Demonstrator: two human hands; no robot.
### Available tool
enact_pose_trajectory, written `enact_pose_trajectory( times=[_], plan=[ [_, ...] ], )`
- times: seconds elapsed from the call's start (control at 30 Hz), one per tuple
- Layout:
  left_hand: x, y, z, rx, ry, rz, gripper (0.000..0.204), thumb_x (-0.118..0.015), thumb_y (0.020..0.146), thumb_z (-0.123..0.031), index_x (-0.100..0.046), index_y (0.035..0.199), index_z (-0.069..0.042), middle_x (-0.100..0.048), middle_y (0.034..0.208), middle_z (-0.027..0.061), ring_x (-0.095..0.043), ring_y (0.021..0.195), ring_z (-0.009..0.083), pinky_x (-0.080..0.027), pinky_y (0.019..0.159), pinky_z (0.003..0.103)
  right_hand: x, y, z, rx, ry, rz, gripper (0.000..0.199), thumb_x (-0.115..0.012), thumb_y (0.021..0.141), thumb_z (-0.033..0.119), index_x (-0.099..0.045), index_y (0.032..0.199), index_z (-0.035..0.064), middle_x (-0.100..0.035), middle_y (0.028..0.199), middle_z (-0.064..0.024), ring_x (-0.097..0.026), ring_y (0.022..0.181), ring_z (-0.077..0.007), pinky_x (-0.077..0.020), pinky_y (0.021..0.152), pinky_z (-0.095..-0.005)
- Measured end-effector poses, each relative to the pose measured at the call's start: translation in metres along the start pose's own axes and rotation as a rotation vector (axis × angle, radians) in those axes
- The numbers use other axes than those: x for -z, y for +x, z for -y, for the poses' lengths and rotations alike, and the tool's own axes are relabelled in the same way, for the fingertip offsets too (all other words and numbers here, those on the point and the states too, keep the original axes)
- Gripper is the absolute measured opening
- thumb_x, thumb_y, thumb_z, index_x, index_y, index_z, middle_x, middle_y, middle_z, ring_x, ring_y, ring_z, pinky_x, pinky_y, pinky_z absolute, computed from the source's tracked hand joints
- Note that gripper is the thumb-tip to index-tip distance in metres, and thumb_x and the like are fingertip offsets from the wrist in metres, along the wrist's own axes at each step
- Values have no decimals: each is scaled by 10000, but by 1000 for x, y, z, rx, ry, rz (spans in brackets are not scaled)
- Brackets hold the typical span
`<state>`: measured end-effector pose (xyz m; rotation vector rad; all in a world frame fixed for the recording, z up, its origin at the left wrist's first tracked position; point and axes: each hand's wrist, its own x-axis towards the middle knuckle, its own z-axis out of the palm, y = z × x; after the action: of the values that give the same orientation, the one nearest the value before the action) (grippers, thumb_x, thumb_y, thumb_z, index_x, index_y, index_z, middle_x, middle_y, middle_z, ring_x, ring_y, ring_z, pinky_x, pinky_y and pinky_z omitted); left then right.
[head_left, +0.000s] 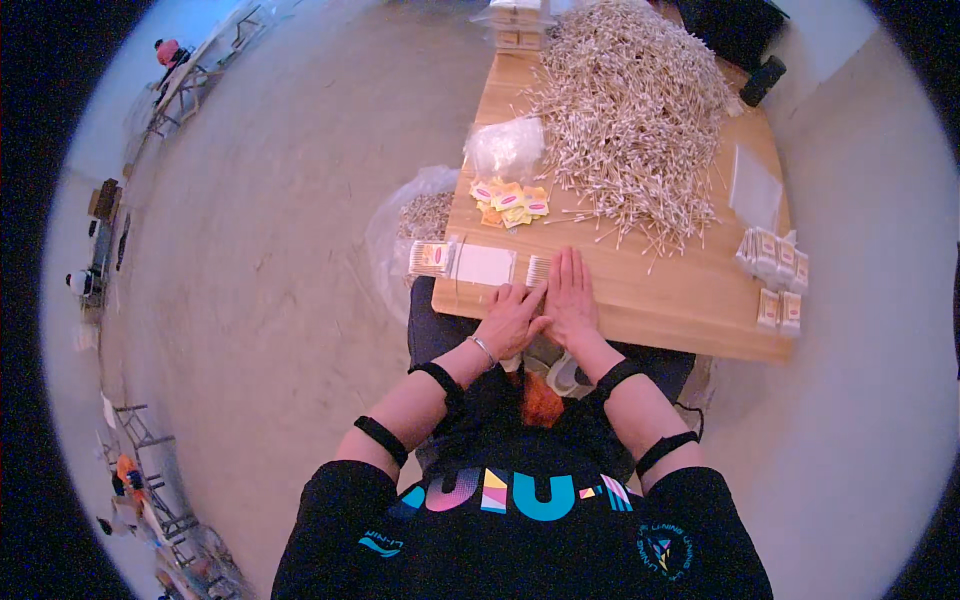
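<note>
While both hands lie flat and open at frame centre, the left hand (512, 318) touches the right hand (572, 298). A small bundle of cotton swabs (538, 270) lies just above their fingertips, its long axis pointing up-frame on the worktop (680, 300).

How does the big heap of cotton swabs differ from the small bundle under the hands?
The large loose heap of white-tipped cotton swabs sprawls untidily across the wooden table's far end; the small bundle of swabs lies aligned at the near edge, by the left hand and right hand. Both hold the same swabs.

One head-worn fisheye camera looks steeply down from above the person's chest, close over the near table (690, 310) edge, floor curving around.
</note>
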<state>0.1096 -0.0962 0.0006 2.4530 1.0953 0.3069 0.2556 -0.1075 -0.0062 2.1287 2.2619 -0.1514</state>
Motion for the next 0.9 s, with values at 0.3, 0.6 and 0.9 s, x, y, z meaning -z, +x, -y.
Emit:
enact_pose_trajectory(
  times=[0.3, 0.6, 0.9],
  plan=[
    [0, 1, 3, -10, 1, 28, 634, -500, 859, -396, -299, 1378, -93, -472, 1064, 155, -417, 1018, 330, -280, 919, 453, 0, 1, 2, -1, -33, -11, 776, -467, 829, 331, -118, 1396, -68, -85, 1480, -220, -32, 1388, -337, -42, 1129, -429],
    [2, 6, -2, 12, 23, 32, 670, -504, 843, -430, -298, 1363, -61, -491, 1076, 155, -433, 1005, 321, -285, 902, 444, 1, 0, 1, 23, -123, -25, 740, -440, 836, 321, -142, 1389, -69, -105, 1473, -224, -56, 1383, -346, -54, 1129, -426],
    [2, 8, -3, 7, -18, 10, 698, -483, 849, -454, -275, 1372, -40, -496, 1079, 168, -436, 1005, 325, -280, 902, 439, -3, 0, 0, -4, -72, -15, 748, -445, 839, 309, -113, 1399, -62, -79, 1484, -211, -37, 1386, -343, -46, 1128, -424]
  ],
)
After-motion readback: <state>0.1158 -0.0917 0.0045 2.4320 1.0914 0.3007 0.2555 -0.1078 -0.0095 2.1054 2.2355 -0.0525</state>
